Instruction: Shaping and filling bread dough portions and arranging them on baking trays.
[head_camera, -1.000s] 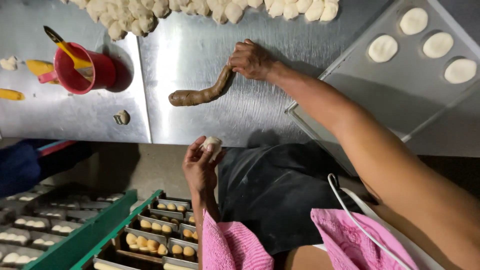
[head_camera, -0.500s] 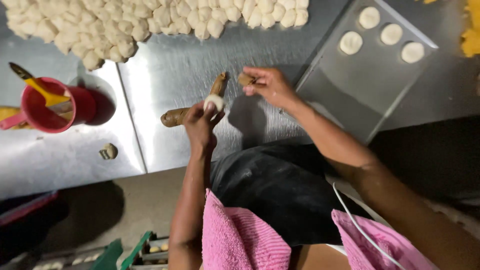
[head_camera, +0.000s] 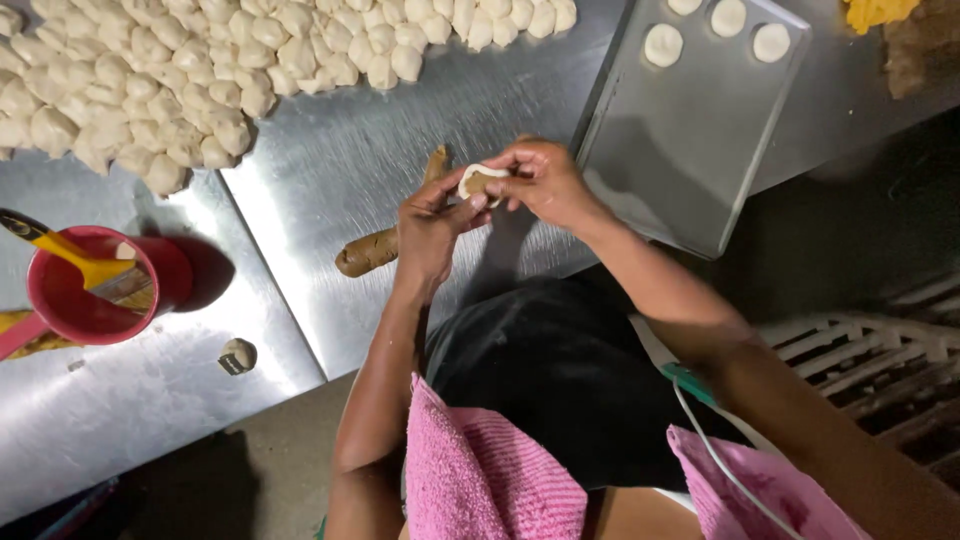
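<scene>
at the near edge of the steel table (head_camera: 330, 180), above a pink cloth (head_camera: 490, 470) on the person's lap, both hands meet over the work surface. the left hand (head_camera: 430, 225) and right hand (head_camera: 545, 180) are brought together, fingers pinched on a small dough piece (head_camera: 480, 180) held between them, clear of the table. the dough piece is pale, cupped open, with brown filling showing in its hollow; whether its opening faces up or toward the person cannot be told.

just beyond the left hand lies a brown filling roll (head_camera: 385, 240) on the table. its long axis runs diagonally, the blunt near end pointing lower left, the far end pointing upper right and passing behind the hands.

to the left, well apart, stands a red cup (head_camera: 85, 290) with a yellow-handled tool (head_camera: 60, 250) in it; a small dough scrap (head_camera: 238, 355) lies near it.

to the right, a metal tray (head_camera: 680, 150) bears round flat dough discs (head_camera: 663, 45). farthest off, a heap of dough balls (head_camera: 200, 70) covers the table's far side.
</scene>
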